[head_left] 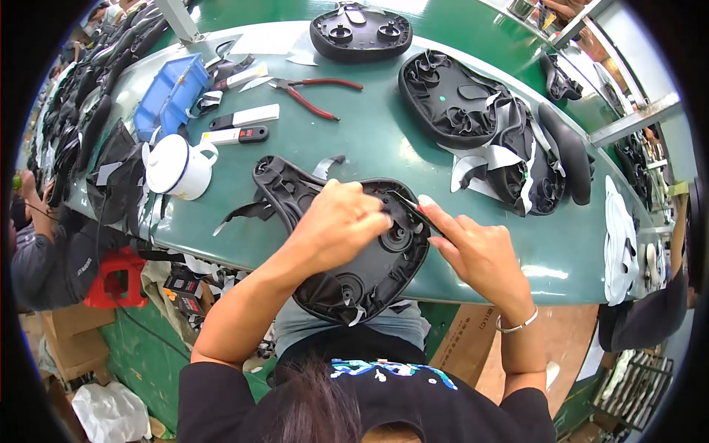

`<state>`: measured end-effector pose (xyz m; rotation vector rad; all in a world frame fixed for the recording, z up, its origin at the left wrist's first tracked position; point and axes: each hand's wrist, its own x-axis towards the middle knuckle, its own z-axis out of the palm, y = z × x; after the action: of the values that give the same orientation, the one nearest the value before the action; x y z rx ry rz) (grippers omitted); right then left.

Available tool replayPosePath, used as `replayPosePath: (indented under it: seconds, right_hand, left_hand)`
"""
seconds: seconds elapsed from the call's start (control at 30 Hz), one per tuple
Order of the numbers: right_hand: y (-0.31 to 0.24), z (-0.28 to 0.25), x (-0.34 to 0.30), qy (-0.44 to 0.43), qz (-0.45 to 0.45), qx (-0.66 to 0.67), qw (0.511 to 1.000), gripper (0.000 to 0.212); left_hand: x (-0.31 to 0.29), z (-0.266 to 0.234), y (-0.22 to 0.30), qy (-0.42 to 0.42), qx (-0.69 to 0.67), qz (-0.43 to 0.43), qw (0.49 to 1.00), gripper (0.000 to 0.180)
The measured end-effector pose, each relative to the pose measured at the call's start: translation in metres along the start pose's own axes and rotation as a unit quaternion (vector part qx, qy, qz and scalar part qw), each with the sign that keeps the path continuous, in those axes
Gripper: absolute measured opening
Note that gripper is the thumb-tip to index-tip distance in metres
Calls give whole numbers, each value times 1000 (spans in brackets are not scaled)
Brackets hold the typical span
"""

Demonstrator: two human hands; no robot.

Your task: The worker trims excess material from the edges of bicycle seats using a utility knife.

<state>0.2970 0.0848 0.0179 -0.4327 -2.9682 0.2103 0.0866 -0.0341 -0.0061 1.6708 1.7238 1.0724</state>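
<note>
A black bicycle saddle [362,273] lies upside down at the table's near edge, its narrow nose toward the upper left. Round mounts and ribs show on its underside, and loose dark cover material sticks out along its left side. My left hand [343,221] is closed above the saddle's middle, fingers curled in; what they pinch is hidden. At the saddle's right rim, my right hand [476,255] grips a slim pointed tool [405,199], index finger stretched along it. The tool's tip reaches the inside of the rim; its exact kind cannot be made out.
Red-handled pincers [310,94], several utility knives [245,116], a blue bin [171,96] and a white lidded enamel mug [179,168] lie left and ahead. More saddles [360,40] and covers [509,159] occupy the far and right side. Other people work at both sides.
</note>
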Motion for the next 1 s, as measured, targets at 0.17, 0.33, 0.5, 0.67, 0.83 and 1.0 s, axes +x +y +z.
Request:
replayPosePath:
  seconds: [0.17,0.33,0.5,0.67,0.83,1.0]
  right_hand:
    - [-35,3,-44,-44,105,3,994,63]
    - [-74,-3,-56,-52,231,93,967,57]
    - [-46,-5,-22,-18,178,48,983,50]
    - [-32,-9,-17,-4,135,67,988,49]
    - [-21,11,1,18,54,-11,998,57]
    - [-62,9,-25,-39,155,-32,987,58]
  left_hand:
    - [-1,-13,13,157,-394,-254,869,26]
    - [-13,-11,5,206,-695,-49,687,24]
    - [1,-8,26,237,74,15,969,20]
    - [8,2,2,126,287,6,950,23]
    - [19,1,-4,94,160,-11,983,25]
    - [23,-23,-23,194,-525,-109,822,25]
